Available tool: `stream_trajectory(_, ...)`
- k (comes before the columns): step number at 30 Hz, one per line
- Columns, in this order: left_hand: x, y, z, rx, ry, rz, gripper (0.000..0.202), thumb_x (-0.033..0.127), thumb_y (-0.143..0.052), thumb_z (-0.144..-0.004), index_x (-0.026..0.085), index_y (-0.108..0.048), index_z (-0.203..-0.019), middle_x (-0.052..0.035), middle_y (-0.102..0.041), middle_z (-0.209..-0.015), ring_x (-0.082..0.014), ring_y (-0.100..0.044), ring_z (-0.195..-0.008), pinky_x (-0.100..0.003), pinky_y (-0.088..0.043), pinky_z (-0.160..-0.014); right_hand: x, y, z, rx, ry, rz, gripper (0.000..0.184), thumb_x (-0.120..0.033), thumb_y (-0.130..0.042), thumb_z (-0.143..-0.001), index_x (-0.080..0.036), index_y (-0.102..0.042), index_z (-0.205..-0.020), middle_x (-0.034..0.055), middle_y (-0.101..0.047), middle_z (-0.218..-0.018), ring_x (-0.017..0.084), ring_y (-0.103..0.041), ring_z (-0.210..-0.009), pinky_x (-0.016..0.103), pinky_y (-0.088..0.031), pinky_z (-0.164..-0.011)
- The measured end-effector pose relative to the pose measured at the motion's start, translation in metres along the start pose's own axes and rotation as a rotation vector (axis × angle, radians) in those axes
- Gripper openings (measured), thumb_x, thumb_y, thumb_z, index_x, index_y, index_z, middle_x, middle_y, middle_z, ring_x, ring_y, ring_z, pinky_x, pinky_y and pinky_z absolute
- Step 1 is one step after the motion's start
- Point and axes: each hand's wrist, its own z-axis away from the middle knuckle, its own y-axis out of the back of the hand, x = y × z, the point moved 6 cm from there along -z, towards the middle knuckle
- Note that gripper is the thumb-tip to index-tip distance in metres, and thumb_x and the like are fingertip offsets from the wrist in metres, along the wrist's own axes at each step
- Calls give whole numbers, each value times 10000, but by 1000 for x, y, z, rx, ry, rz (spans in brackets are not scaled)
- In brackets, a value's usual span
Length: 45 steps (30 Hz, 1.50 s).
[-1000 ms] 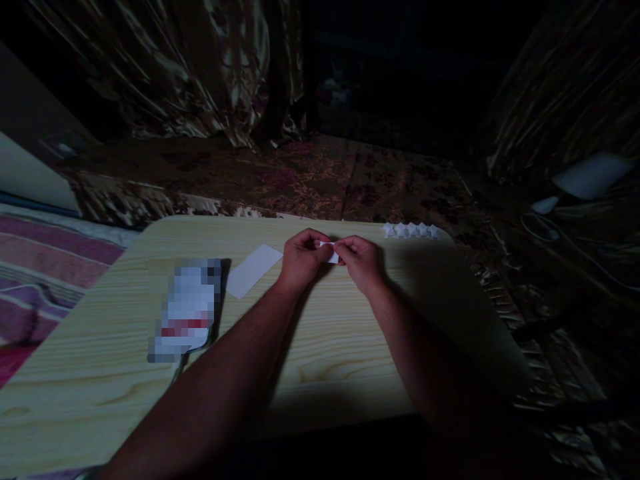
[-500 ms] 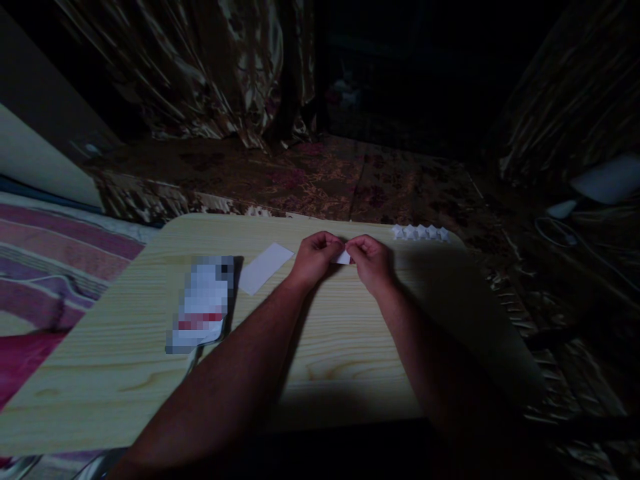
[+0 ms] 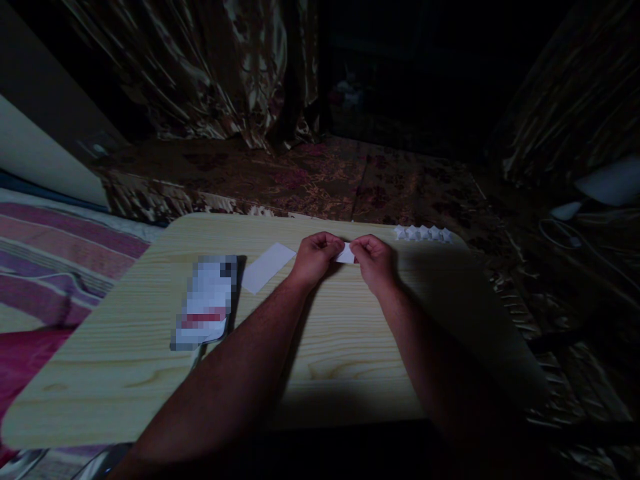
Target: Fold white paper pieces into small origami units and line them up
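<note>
A small piece of white paper is pinched between my two hands near the far side of the table. My left hand grips its left end, thumb on top and fingers curled. At the right end my right hand holds it between thumb and fingers. A bit of dark red shows by the right thumb. Left of my left hand lies a flat white paper sheet. Several small white folded paper stars stand in a row beyond my right hand, along the table's far right edge.
A phone, blurred by pixels, lies on the wooden table left of my left forearm, with a cable at its lower end. A striped bed cover borders the table's left side. A white lamp stands in the dark at right.
My right hand has shifted slightly to the right, and a little more of the white paper shows between my hands. The whole view has moved slightly.
</note>
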Motion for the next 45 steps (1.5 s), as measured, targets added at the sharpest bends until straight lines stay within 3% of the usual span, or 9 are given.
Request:
stream_trajectory(17,-4,5,-3,103,-48,-159,179,298,-691,-672,127,-671,-719,-15,-618,-621,-100,-496,-537,-232,-386,-529,4,3,-1,63,21,49,150,-318,-620,-728,-174,-594,-696,-34,-558,-566,105,-491,-520,229,-377,-509)
stream_trajectory(33,-4,5,-3,119,-53,-177,261,372,-732,-660,128,-640,-674,-10,-592,-593,-88,-458,-511,-228,-353,-496,2,5,-1,64,48,70,163,-336,-607,-745,-180,-583,-703,-29,-557,-577,114,-499,-541,236,-387,-526)
stream_trajectory(45,-3,2,-3,2,16,-148,213,328,-727,-649,127,-667,-679,-11,-595,-584,-86,-447,-496,-228,-330,-488,6,12,-5,86,-47,7,166,-335,-615,-715,-185,-556,-677,-54,-497,-486,102,-452,-473,227,-337,-471)
